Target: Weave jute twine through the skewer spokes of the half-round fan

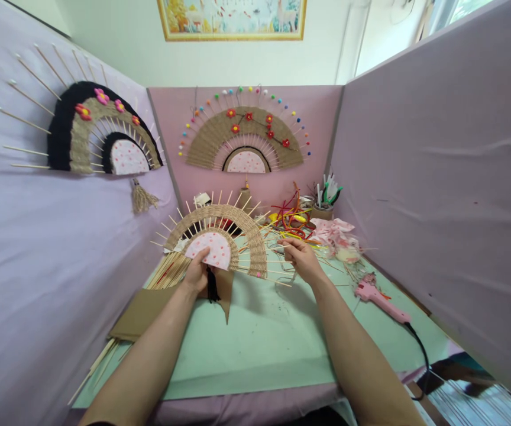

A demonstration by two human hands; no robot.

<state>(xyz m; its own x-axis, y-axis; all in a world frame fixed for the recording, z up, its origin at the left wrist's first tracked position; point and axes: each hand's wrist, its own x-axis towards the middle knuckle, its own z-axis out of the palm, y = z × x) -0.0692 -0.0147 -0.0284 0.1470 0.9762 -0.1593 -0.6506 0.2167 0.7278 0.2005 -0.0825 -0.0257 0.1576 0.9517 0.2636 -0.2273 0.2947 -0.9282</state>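
A half-round woven fan of tan twine on thin wooden sticks is held upright over the green mat. Its centre is a pink dotted half-disc. My left hand grips the fan at its base, fingers closed round the half-disc's lower edge, with a black tassel hanging under it. My right hand is closed in a pinch at the fan's right side, on the protruding stick ends or the twine there; which one is too small to tell.
A pink glue gun with a black cord lies right. Loose sticks and brown card lie left. Coloured wires, a tool cup and pink cloth sit behind. Two finished fans hang on the partition walls.
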